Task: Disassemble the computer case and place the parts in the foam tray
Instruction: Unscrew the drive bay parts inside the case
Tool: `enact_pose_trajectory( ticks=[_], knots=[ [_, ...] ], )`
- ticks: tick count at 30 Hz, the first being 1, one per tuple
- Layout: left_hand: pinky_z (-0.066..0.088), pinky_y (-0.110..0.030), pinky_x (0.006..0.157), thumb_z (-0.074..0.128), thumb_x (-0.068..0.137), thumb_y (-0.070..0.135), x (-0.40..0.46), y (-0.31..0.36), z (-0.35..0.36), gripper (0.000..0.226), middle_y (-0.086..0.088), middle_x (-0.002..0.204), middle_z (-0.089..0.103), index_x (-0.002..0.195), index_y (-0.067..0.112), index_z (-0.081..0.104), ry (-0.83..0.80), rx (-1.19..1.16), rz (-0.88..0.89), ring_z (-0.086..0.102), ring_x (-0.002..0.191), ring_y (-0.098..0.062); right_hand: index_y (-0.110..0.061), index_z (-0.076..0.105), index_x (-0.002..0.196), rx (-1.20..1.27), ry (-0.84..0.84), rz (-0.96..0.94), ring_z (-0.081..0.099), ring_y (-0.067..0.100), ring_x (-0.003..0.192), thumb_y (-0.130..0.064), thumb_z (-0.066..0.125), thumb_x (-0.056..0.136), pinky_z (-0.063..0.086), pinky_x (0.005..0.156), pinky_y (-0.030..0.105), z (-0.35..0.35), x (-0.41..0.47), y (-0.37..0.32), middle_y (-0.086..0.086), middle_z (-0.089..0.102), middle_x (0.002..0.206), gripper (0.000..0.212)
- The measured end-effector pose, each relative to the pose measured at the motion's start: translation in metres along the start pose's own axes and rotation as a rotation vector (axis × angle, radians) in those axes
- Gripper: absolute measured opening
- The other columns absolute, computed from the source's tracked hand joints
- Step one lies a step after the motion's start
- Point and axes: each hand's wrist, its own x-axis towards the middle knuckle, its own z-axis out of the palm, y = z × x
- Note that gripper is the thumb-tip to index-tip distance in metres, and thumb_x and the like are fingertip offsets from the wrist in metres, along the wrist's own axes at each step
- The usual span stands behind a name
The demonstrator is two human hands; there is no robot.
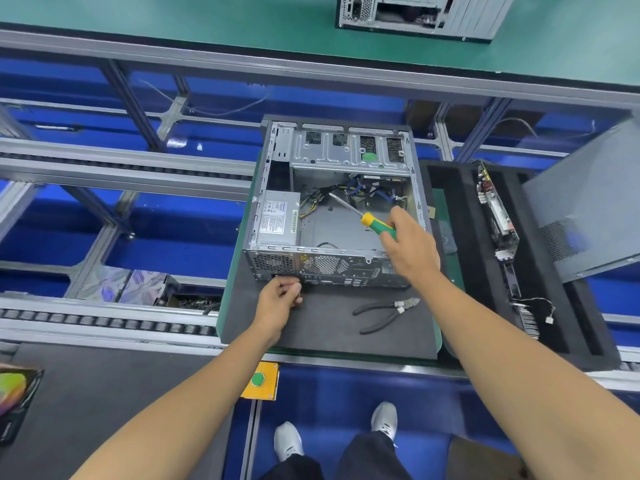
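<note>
Computer case [332, 202] open — screwdriver [367, 218] in right hand [410, 247]

Open grey computer case [332, 202] on its side; black foam tray [485, 258] beside it.

A dark mat [329, 334] covers the tabletop [453, 268]; on it sits the open computer case [332, 202], with black pliers [384, 311] lying below the right grip [410, 245].
</note>
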Motion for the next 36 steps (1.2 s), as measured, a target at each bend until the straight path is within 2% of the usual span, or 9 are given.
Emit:
enact_pose_trajectory(
  ticks=[5, 9, 13, 18, 21, 24, 27, 31, 36],
  knots=[
    [0.056, -0.021, 0.069, 0.054, 0.103, 0.002, -0.008, 0.003, 0.01, 0.012, -0.004, 0.078, 0.058, 0.096, 0.003, 0.064, -0.116, -0.654, -0.273, 0.056, 0.07, -0.009, -0.023, 0.034, 0.087, 0.003, 0.0, 0.006, 0.047, 0.028, 0.059, -0.031, 0.04, 0.087, 0.028, 0.051, 0.034, 0.0, 0.001, 0.0, -0.001, 0.043, 0.07, 0.01],
    [0.048, -0.021, 0.053, 0.049, 0.106, 0.004, -0.01, 0.006, 0.028, 0.016, -0.007, 0.076, 0.052, 0.092, 0.006, 0.056, -0.089, -0.828, -0.46, 0.046, 0.066, -0.012, -0.022, 0.036, 0.088, 0.008, 0.0, -0.001, 0.048, 0.029, 0.061, -0.033, 0.038, 0.086, 0.029, 0.052, 0.035, 0.0, 0.001, 0.0, -0.001, 0.043, 0.071, 0.011],
    [0.027, -0.022, 0.042, 0.036, 0.104, 0.01, -0.012, 0.015, 0.041, 0.02, -0.002, 0.071, 0.042, 0.086, 0.014, 0.043, -0.1, -0.723, -0.499, 0.029, 0.054, -0.012, -0.023, 0.034, 0.086, 0.019, 0.015, -0.007, 0.047, 0.028, 0.06, -0.034, 0.038, 0.086, 0.029, 0.052, 0.035, 0.003, 0.002, 0.003, 0.0, 0.044, 0.071, 0.011],
    [0.018, -0.024, 0.043, 0.034, 0.099, 0.019, -0.015, 0.025, 0.051, 0.024, -0.002, 0.065, 0.039, 0.077, 0.015, 0.041, -0.176, -0.461, -0.435, 0.023, 0.05, -0.012, -0.025, 0.036, 0.086, 0.125, 0.013, 0.043, 0.047, 0.024, 0.06, -0.041, 0.038, 0.091, 0.028, 0.052, 0.035, 0.002, 0.004, 0.007, -0.001, 0.048, 0.069, 0.016],
    [0.018, -0.023, 0.042, 0.037, 0.105, 0.021, -0.017, 0.03, 0.065, 0.031, -0.002, 0.064, 0.039, 0.077, 0.014, 0.045, -0.21, -0.25, -0.386, 0.025, 0.049, -0.012, -0.023, 0.045, 0.085, 0.454, -0.02, 0.114, 0.054, 0.024, 0.059, -0.036, 0.046, 0.089, 0.037, 0.057, 0.038, -0.004, 0.006, 0.008, 0.001, 0.055, 0.066, 0.013],
    [0.021, -0.02, 0.04, 0.037, 0.111, 0.024, -0.025, 0.031, 0.091, 0.034, 0.001, 0.061, 0.042, 0.084, 0.011, 0.053, -0.286, -0.098, -0.403, 0.027, 0.048, -0.01, -0.013, 0.047, 0.081, 0.924, 0.039, 0.214, 0.054, 0.023, 0.059, -0.01, 0.049, 0.092, 0.045, 0.057, 0.035, -0.018, 0.012, 0.013, 0.009, 0.056, 0.072, 0.011],
    [0.02, -0.018, 0.039, 0.037, 0.112, 0.021, -0.033, 0.031, 0.124, 0.031, 0.003, 0.062, 0.044, 0.096, 0.006, 0.059, -0.363, -0.164, -0.477, 0.028, 0.049, -0.007, -0.007, 0.049, 0.086, 1.148, 0.119, 0.3, 0.057, 0.022, 0.057, 0.006, 0.045, 0.096, 0.049, 0.051, 0.031, -0.04, 0.019, 0.036, 0.011, 0.059, 0.069, 0.017],
    [0.027, -0.019, 0.042, 0.044, 0.107, 0.006, -0.043, 0.031, 0.175, 0.018, -0.002, 0.072, 0.05, 0.109, -0.001, 0.061, -0.468, -0.245, -0.556, 0.035, 0.053, -0.009, 0.002, 0.058, 0.107, 1.229, 0.174, 0.435, 0.06, 0.021, 0.055, 0.002, 0.043, 0.096, 0.053, 0.053, 0.031, -0.074, 0.025, 0.092, 0.016, 0.064, 0.072, 0.019],
    [0.03, -0.019, 0.045, 0.052, 0.107, 0.023, -0.042, 0.032, 0.253, 0.023, -0.002, 0.073, 0.055, 0.097, 0.006, 0.064, -0.546, -0.27, -0.559, 0.043, 0.057, -0.009, 0.002, 0.059, 0.114, 1.09, 0.005, 0.642, 0.061, 0.024, 0.055, -0.003, 0.038, 0.097, 0.042, 0.058, 0.033, -0.08, 0.026, 0.171, 0.012, 0.069, 0.065, 0.028]
  ],
)
